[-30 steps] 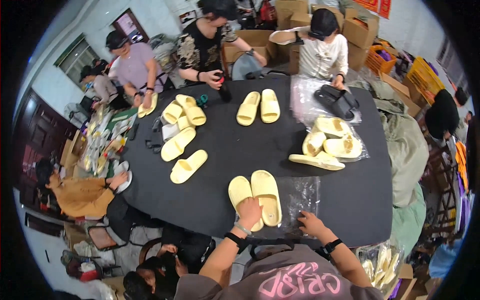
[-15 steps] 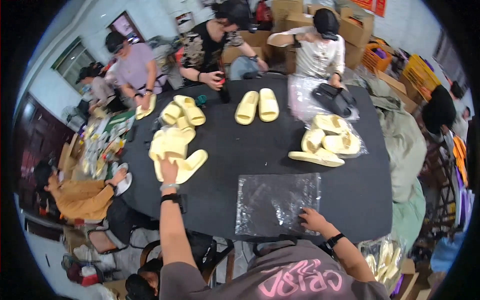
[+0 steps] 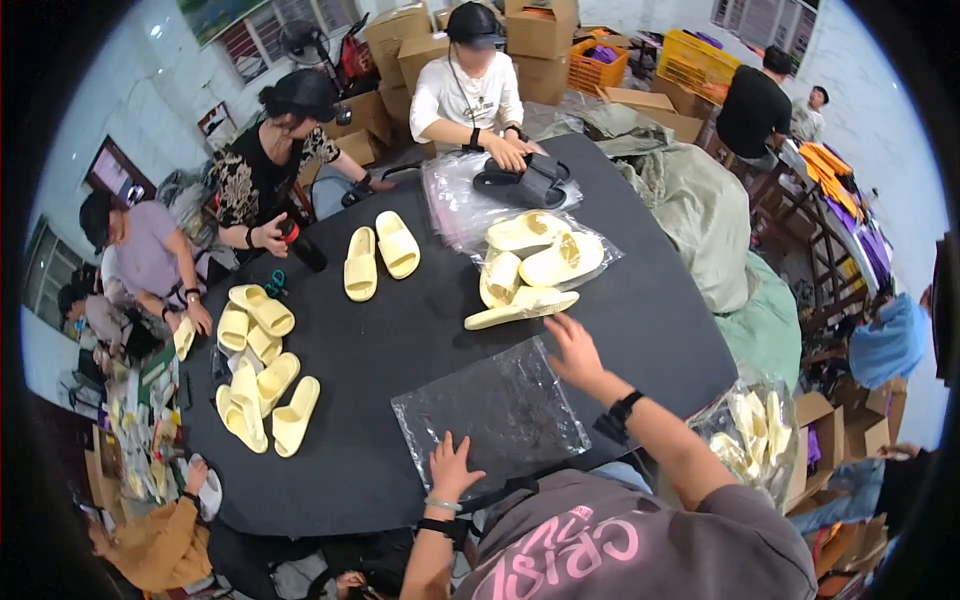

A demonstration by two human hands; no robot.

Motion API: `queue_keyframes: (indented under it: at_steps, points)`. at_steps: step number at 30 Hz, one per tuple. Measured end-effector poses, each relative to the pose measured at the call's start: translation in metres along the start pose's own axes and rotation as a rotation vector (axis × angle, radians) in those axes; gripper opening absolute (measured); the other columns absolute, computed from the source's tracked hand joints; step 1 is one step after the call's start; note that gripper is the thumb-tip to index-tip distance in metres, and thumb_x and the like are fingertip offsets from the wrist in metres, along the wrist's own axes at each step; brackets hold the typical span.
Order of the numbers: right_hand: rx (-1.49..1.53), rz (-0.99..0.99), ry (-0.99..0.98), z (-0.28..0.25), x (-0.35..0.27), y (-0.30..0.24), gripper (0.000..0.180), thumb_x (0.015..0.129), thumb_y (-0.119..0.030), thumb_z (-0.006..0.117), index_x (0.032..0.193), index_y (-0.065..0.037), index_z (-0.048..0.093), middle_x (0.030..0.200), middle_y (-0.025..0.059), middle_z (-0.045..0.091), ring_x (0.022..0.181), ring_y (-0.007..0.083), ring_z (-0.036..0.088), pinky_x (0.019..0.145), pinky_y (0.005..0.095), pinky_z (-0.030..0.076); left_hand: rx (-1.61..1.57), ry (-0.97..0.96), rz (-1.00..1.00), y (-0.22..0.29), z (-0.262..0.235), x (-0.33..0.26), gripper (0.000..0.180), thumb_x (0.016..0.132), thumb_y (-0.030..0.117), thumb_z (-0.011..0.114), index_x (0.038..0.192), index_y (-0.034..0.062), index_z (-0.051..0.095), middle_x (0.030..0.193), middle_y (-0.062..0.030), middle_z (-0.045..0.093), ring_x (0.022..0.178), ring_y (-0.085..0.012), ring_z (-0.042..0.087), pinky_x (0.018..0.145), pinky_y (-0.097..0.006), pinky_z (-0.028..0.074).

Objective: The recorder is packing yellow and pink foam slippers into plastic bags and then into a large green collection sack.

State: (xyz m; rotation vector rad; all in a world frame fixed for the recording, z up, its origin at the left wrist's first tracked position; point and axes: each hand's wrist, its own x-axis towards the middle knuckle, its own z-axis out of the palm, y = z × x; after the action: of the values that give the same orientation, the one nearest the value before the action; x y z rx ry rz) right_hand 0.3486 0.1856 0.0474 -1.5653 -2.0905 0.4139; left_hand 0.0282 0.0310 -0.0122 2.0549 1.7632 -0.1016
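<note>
Your left hand [image 3: 455, 470] is spread over the near left part of the clear plastic bag [image 3: 490, 400], which lies on the dark worktop [image 3: 660, 350]. Your right hand [image 3: 578, 352], fingers apart, is at its far right corner, just beside the yellow slippers [image 3: 522, 308].

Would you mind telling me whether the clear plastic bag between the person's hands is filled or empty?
Empty: the clear plastic bag lies flat, the black tabletop showing through with nothing visible inside.
</note>
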Motion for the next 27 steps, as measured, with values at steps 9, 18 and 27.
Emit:
queue_keyframes:
  at_steps: [9,18,27]
  points:
    - [-0.185,0.051,-0.088,-0.003,0.074,0.030,0.091,0.065,-0.006,0.071,0.140,-0.030,0.026,0.144,0.0107,0.027,0.121,0.0300,0.044,0.093,0.0451,0.040,-0.014,-0.041,-0.072,0.015,0.014,-0.005,0.094,0.061,0.040,0.079,0.140,0.0222,0.031,0.149,-0.0152,0.018,0.135,-0.0375,0.020,0.102,-0.058,0.026]
    - [0.103,0.118,0.365,0.019,0.041,0.064,0.085,0.060,-0.008,0.074,0.135,-0.017,0.034,0.131,0.0192,0.035,0.105,0.0340,0.051,0.086,0.0386,0.047,-0.043,-0.083,-0.114,0.017,0.012,-0.002,0.095,0.063,0.038,0.079,0.142,0.0218,0.028,0.150,-0.0142,0.013,0.137,-0.0364,0.015,0.102,-0.058,0.026]
    - [0.489,-0.004,0.011,-0.043,0.032,-0.004,0.049,0.064,-0.007,0.074,0.110,-0.009,0.056,0.091,0.0084,0.060,0.083,0.0235,0.061,0.073,0.0330,0.050,-0.078,-0.074,-0.106,0.011,0.013,0.000,0.094,0.064,0.034,0.079,0.142,0.0248,0.028,0.150,-0.0136,0.014,0.137,-0.0367,0.015,0.102,-0.061,0.026]
